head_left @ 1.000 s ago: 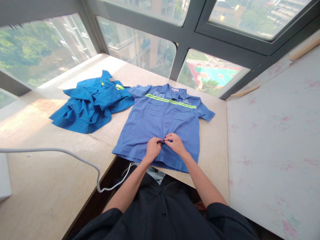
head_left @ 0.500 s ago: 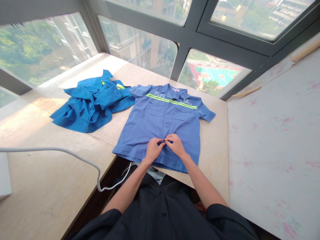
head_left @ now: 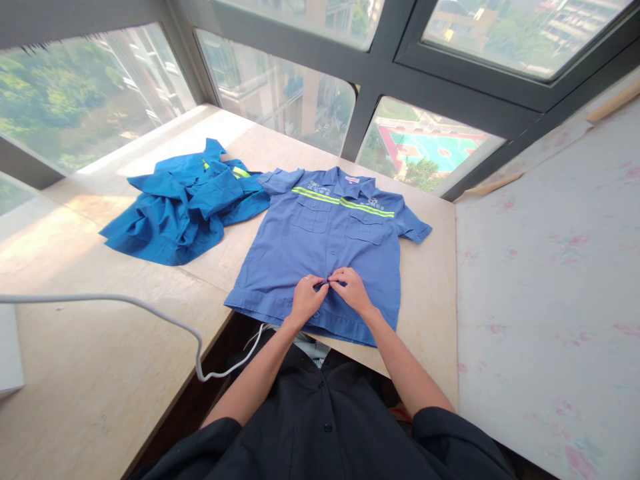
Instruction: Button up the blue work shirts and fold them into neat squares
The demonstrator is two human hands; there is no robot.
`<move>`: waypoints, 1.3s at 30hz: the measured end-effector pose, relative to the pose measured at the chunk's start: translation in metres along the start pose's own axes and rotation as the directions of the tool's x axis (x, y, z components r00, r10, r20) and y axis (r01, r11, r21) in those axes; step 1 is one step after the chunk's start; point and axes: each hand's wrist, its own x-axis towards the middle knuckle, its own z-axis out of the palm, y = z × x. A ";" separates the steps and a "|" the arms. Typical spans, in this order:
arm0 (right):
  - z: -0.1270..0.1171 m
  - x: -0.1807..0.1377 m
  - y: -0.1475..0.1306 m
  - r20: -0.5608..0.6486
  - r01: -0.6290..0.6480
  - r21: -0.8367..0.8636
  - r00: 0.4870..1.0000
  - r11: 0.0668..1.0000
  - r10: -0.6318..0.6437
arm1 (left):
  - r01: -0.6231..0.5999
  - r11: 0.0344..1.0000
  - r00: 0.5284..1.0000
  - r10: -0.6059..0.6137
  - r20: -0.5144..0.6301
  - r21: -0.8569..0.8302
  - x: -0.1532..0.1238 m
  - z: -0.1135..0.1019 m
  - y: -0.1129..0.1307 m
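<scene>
A blue short-sleeved work shirt point(head_left: 290, 260) lies front up and spread out, its collar away from me and yellow-green reflective stripes across the chest. Both hands meet on its front placket, low down, above the hem. My left hand point(head_left: 308, 297) pinches the cloth at the placket between thumb and fingers. Close against it, my right hand point(head_left: 351, 291) pinches the other side of the same spot. Whatever button or buttonhole sits between the fingertips is hidden. One button point(head_left: 316, 315) shows on the hem band below.
A crumpled, brighter blue garment point(head_left: 185, 207) with a reflective stripe lies left of the shirt, touching its sleeve. A white cable point(head_left: 150, 312) crosses the tabletop point(head_left: 100, 373) and hangs over its edge. Windows stand behind; a floral-patterned wall panel point(head_left: 530, 287) borders the right.
Almost nothing differs. Both hands stay at the same place on the placket, with only a slight shift of the fingertips.
</scene>
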 end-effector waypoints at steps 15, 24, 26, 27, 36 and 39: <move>0.000 0.000 -0.001 -0.005 -0.021 0.029 1.000 0.999 0.021 | 0.103 0.994 0.993 -0.102 0.065 -0.017 0.009 -0.006 -0.003; 0.001 -0.001 -0.013 -0.071 -0.061 0.004 0.996 0.998 0.061 | 0.135 0.986 0.990 -0.131 0.050 -0.100 0.011 -0.005 -0.010; 0.000 -0.002 -0.017 -0.117 -0.084 -0.043 0.990 0.996 0.079 | 0.151 0.981 0.988 -0.146 0.043 -0.122 0.011 -0.005 -0.011; -0.001 -0.003 -0.019 -0.133 -0.096 -0.068 0.987 0.993 0.086 | 0.159 0.978 0.987 -0.155 0.040 -0.133 0.011 -0.005 -0.011; 0.001 -0.012 -0.033 -0.005 -0.255 0.049 0.967 0.966 0.256 | 0.180 0.966 0.984 -0.178 0.027 -0.188 0.010 -0.004 -0.009; -0.001 -0.012 -0.036 0.066 -0.359 0.184 0.933 0.915 0.353 | 0.150 0.975 0.989 -0.147 0.027 -0.166 0.008 -0.005 -0.009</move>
